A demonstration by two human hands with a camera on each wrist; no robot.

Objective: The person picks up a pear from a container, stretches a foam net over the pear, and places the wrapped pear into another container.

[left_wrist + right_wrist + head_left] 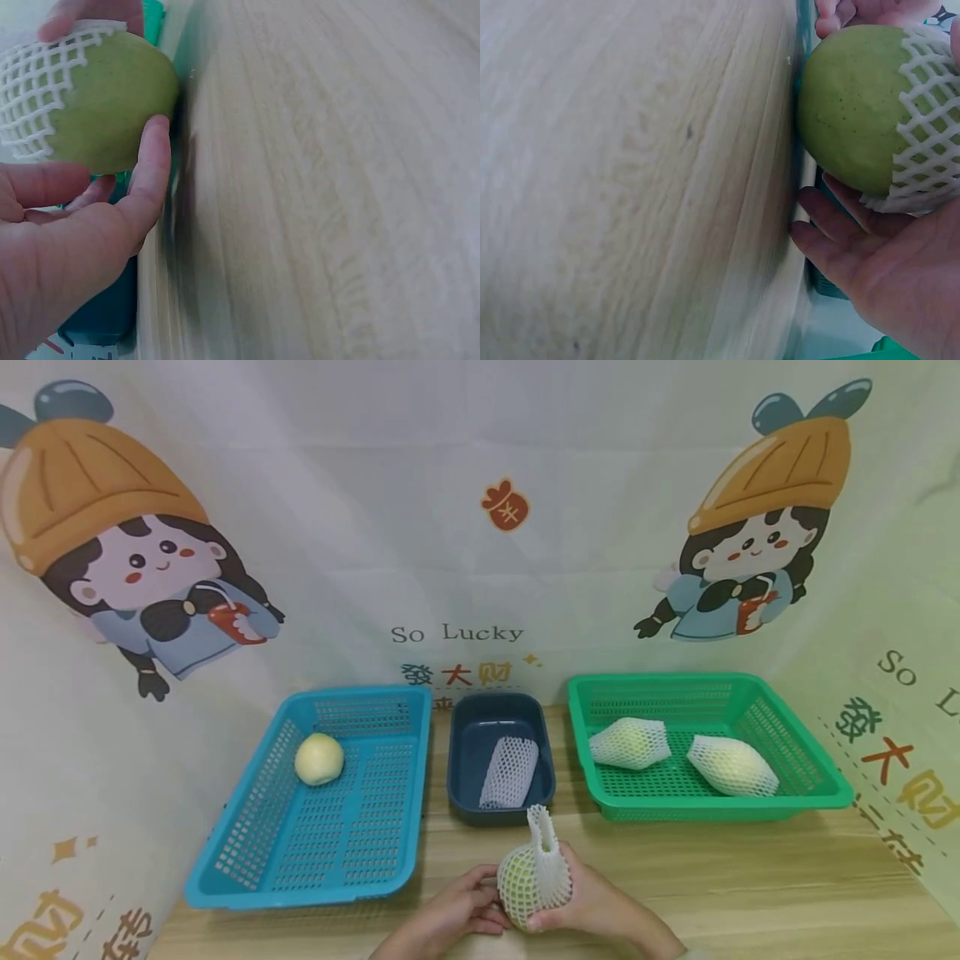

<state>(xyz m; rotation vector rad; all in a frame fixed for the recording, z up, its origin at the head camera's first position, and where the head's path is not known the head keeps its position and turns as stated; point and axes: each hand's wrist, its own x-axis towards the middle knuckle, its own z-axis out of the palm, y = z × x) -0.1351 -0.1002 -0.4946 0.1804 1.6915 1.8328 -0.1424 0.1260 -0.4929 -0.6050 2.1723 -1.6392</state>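
Low in the middle of the head view, both hands hold a green pear (516, 885). A white foam net (553, 868) covers part of it, its loose end standing up above the fruit. My right hand (596, 902) grips the pear through the net from the right, thumb at the front. From the left, my left hand (461, 914) has its curled fingers against the lower side. In the left wrist view, the index fingertip (155, 131) presses on bare skin of the pear. The right wrist view shows the pear's uncovered rounded end, speckled with small dark dots.
A blue basket (300, 893) at left contains one pale yellow pear (319, 759). Behind the hands, a dark blue bin (468, 735) contains a foam net (510, 774). At right, a green basket (697, 810) holds two netted fruits (633, 743). A printed cloth (360, 527) hangs behind.
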